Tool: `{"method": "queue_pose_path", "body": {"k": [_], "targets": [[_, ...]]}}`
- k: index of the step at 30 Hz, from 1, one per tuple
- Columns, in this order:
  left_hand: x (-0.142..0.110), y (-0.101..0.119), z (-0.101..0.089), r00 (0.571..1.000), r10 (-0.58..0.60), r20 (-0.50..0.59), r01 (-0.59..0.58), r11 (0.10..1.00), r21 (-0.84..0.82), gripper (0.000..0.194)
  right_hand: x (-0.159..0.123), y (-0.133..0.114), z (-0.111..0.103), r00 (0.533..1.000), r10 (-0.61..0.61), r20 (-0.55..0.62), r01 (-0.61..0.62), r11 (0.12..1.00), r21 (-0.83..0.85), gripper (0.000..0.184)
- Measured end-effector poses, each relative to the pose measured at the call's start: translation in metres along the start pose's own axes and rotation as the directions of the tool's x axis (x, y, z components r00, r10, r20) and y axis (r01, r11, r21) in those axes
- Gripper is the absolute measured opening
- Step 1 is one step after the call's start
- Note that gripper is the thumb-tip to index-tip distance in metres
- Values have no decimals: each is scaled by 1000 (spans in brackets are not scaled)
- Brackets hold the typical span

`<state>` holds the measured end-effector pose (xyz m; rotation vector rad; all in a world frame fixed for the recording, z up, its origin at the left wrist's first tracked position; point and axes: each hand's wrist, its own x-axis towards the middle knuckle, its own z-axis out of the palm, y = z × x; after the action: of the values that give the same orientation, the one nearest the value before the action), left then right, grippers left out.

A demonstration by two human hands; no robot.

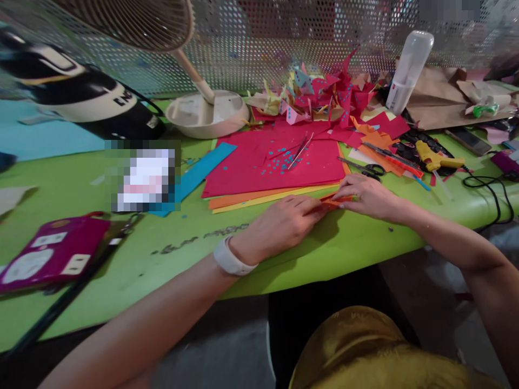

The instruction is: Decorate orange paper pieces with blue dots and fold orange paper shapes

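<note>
My left hand [284, 222], with a white band on its wrist, lies on the green table [162, 254], its fingers curled and pressing on a small orange paper piece [334, 201]. My right hand [367, 195] pinches the same orange piece from the right side. The paper sits just in front of a stack of red, orange and yellow sheets [279, 162]. Most of the orange piece is hidden under my fingers.
Scissors [365, 167] and a yellow glue gun [436, 159] lie right of the sheets. A heap of folded paper shapes [320, 94] and a fan base [206, 113] stand behind. A blue paper strip [203, 170] and a magenta power strip [52, 251] lie at left.
</note>
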<state>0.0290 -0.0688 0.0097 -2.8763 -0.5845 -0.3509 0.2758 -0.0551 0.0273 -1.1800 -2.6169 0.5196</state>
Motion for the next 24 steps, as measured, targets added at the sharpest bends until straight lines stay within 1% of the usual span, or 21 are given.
{"method": "queue_pose_path", "body": {"k": [2, 4, 7, 9, 10, 12, 14, 17, 20, 24], "targets": [[0, 0, -1, 1000, 0, 14, -1, 1000, 16, 38, 0, 0, 2, 1000, 4, -16, -4, 1000, 2, 20], [1, 0, -1, 1000, 2, 24, -3, 999, 32, 38, 1, 1, 5, 998, 28, -56, -27, 1000, 12, 17], [1, 1, -1, 999, 5, 32, -7, 999, 53, 39, 4, 0, 9, 984, 97, -147, -92, 995, 44, 11], [1, 1, -1, 999, 9, 42, -12, 998, 60, 41, 6, -2, 10, 971, 166, -172, -154, 985, 79, 10], [1, 1, -1, 999, 10, 48, -13, 998, 65, 41, 7, -4, 9, 966, 207, -155, -193, 976, 98, 10], [1, 2, -1, 998, 14, 62, -19, 997, 74, 42, 9, -6, 8, 957, 280, -77, -270, 955, 121, 14], [0, 2, -1, 997, 22, 78, -29, 996, 90, 40, 10, -8, 7, 947, 322, -1, -320, 941, 108, 19], [0, 3, -1, 995, 42, 88, -52, 992, 118, 36, 12, -8, 4, 938, 340, 62, -344, 936, 70, 20], [0, 4, 0, 996, 50, 78, -60, 988, 140, 34, 15, -6, 1, 932, 339, 127, -350, 934, 76, 19], [1, 6, 0, 998, 50, 48, -56, 987, 153, 33, 17, -5, -2, 930, 326, 169, -342, 936, 78, 17]]}}
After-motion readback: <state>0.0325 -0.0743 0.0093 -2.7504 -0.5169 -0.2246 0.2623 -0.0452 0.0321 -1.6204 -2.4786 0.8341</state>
